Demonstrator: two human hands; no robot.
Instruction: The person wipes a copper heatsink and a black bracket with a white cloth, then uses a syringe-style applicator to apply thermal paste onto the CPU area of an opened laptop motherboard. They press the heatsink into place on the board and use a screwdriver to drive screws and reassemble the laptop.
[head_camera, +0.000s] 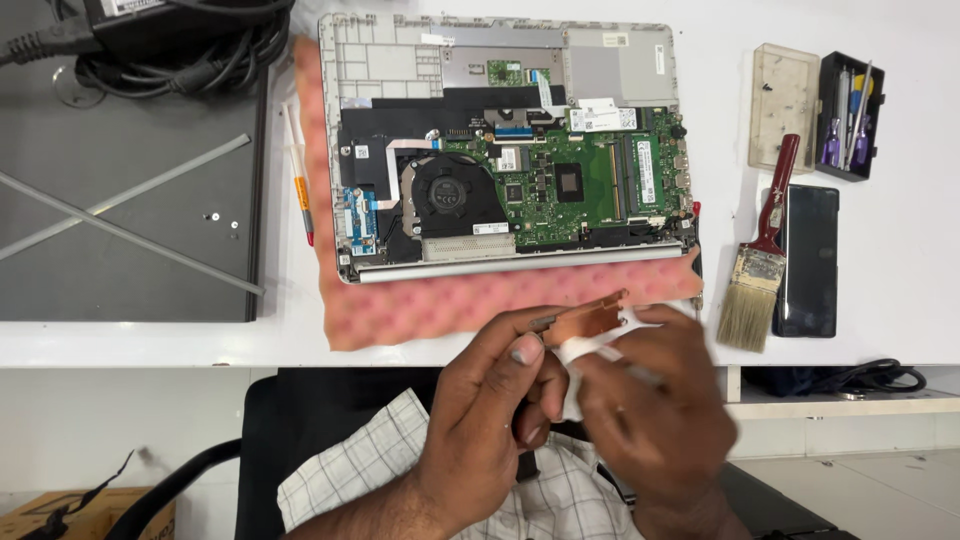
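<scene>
A copper heat-sink plate is pinched between thumb and fingers of the left hand, just above the lap and near the table edge. The right hand is closed on a white wipe pressed against the plate's underside; this hand is blurred. Behind them, an opened laptop with exposed green board and black fan lies on pink foam. A paintbrush and dark phone lie to the right.

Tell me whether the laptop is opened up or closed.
Opened up: the laptop lies on pink foam with its circuit board and fan exposed.
</scene>
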